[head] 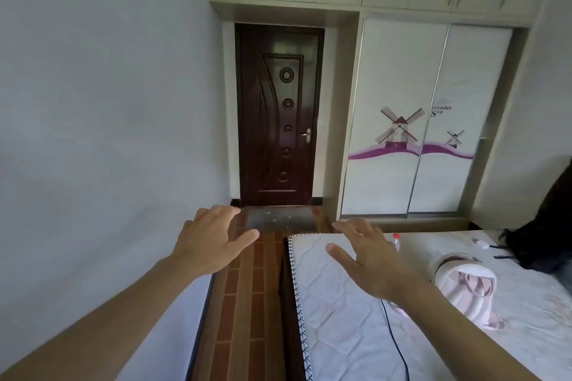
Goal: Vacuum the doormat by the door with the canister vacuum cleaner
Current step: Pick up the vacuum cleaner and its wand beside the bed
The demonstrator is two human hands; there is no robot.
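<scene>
Doorway doormat (280, 219) beyond empty spread hands (213, 241)

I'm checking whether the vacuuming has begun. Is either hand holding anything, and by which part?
Nothing is held. The left hand and right hand are both open with fingers spread, in the air. No vacuum is in view; the doormat lies ahead.
</scene>
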